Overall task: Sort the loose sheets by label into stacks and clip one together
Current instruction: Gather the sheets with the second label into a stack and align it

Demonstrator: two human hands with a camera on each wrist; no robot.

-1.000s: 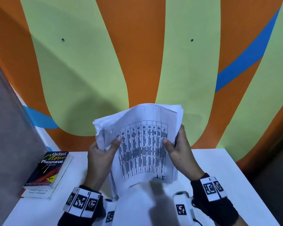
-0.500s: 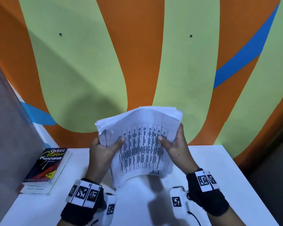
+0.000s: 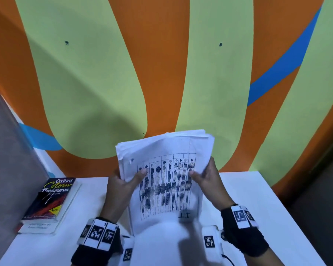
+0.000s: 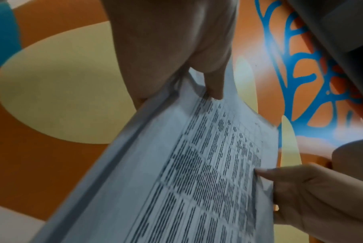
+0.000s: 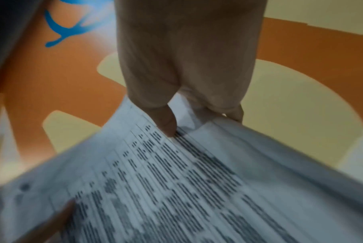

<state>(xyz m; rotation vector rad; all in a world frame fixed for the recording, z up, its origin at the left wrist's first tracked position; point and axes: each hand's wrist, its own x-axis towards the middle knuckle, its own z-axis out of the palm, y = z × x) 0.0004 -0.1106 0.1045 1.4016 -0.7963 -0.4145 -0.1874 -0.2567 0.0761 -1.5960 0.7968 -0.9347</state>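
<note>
A thick bundle of white sheets (image 3: 165,175) stands upright above the white table (image 3: 258,192), its front page a printed grid marked "IT" at the bottom. My left hand (image 3: 123,181) grips the bundle's left edge, thumb on the front page. My right hand (image 3: 206,175) holds the right edge the same way. In the left wrist view the sheets (image 4: 193,164) run down from my left hand (image 4: 176,57), with my right hand (image 4: 313,194) at the lower right. In the right wrist view my right hand (image 5: 186,90) pinches the sheets (image 5: 176,180). No clip shows.
Two stacked books (image 3: 48,200), the top one a black Oxford Colour Thesaurus, lie at the table's left. An orange, green and blue painted wall (image 3: 161,73) rises right behind the table. A grey panel (image 3: 8,160) stands on the left.
Both hands have brought the bundle slightly lower and squared it up, so the sheets' top edges lie more even. The camera has tilted a little.
</note>
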